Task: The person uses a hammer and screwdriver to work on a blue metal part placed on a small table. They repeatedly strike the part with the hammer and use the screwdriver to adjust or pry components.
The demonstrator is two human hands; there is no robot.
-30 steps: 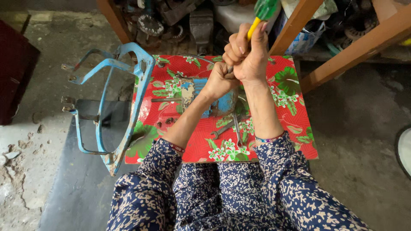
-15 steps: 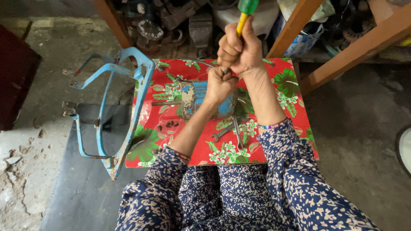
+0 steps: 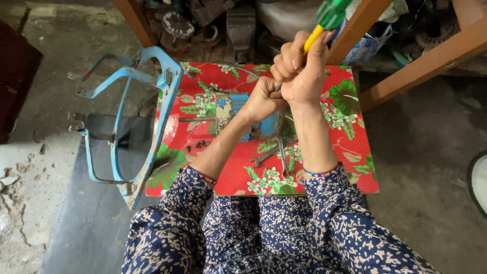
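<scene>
Red oilcloth with green leaves and white flowers covers the small table [image 3: 350, 152], whose far edge meets cluttered wooden shelving while bare concrete lies open on both sides. One blue metal motor housing [image 3: 253, 119] sits mid-table, gripped by the closed left hand [image 3: 261, 99]. The right hand [image 3: 299, 71] is clenched around one screwdriver [image 3: 324, 20] with a green and yellow handle, held upright above the housing. One wrench [image 3: 264, 156] lies nearby. A blue wire fan guard [image 3: 127, 116] leans off the table's left edge.

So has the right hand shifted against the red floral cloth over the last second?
Hardly. The right hand stays fisted on the screwdriver above the blue motor, near the red floral cloth's far edge.
</scene>
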